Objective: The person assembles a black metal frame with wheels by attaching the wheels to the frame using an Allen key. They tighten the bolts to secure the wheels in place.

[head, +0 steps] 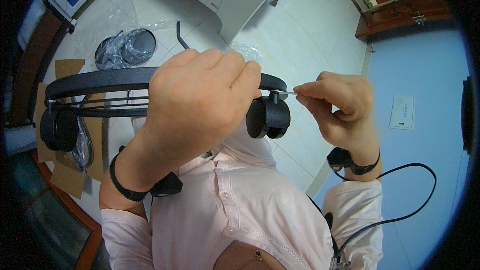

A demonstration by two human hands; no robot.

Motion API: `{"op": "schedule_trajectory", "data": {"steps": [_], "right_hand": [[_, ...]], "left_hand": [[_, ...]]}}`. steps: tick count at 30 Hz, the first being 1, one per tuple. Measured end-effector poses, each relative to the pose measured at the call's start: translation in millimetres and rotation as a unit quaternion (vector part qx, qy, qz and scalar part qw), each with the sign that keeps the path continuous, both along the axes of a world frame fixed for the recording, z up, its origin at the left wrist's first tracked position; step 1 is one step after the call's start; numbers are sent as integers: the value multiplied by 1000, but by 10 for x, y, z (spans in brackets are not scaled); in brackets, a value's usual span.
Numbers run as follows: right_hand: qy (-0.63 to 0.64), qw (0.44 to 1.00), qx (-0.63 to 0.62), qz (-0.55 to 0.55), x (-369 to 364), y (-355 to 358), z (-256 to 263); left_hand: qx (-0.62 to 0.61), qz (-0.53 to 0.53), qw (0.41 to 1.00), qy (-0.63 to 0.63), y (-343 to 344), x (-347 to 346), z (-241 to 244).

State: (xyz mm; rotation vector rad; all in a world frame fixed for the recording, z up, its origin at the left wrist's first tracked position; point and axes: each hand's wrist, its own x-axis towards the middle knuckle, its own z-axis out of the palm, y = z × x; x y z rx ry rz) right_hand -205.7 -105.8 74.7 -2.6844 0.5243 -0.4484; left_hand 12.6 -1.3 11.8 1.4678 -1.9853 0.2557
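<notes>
My left hand (202, 93) is closed around a black ring-shaped frame (101, 80), which I hold up in front of me. Twin-wheel black casters are fitted under it: one caster (268, 118) just right of my left hand, another caster (60, 129) at the far left. Between the thumb and forefinger of my right hand (333, 108) is a thin, flat metal tool (288, 92), probably a small wrench. Its far end reaches the stem of the right caster, under the rim. My left fingers' far side is hidden.
On the tiled floor lie round dark parts in clear plastic (127, 47), a bent black rod (180, 35) and opened cardboard (69, 180). A white furniture panel (245, 7) stands ahead, a blue wall (420, 67) to the right. A black cable (412, 213) loops by my right forearm.
</notes>
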Motion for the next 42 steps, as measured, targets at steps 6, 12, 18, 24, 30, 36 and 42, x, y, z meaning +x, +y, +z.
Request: {"op": "schedule_trajectory", "data": {"steps": [6, 12, 18, 24, 30, 36, 42], "right_hand": [[-122, 989, 56, -55, -194, 71, -410], [-239, 957, 140, -83, -265, 98, -813], [-274, 926, 216, -144, -320, 98, -1277], [-301, 864, 337, -221, -556, 319, -1690], [-376, 841, 328, -210, -583, 274, -1231], [-243, 963, 46, -105, -379, 123, -601], [-125, 992, -23, -15, -150, 6, -289]], "left_hand": [[-4, -9, 1000, 3, -13, -19, -25], [0, -7, 1000, -2, -12, -33, -9], [-21, 10, 1000, 18, 4, 20, 10], [4, 9, 1000, 17, -18, 119, 37], [12, 11, 1000, 11, -86, 54, 38], [30, 17, 999, -2, -71, 8, 100], [37, 26, 999, -5, -7, -30, 118]]}}
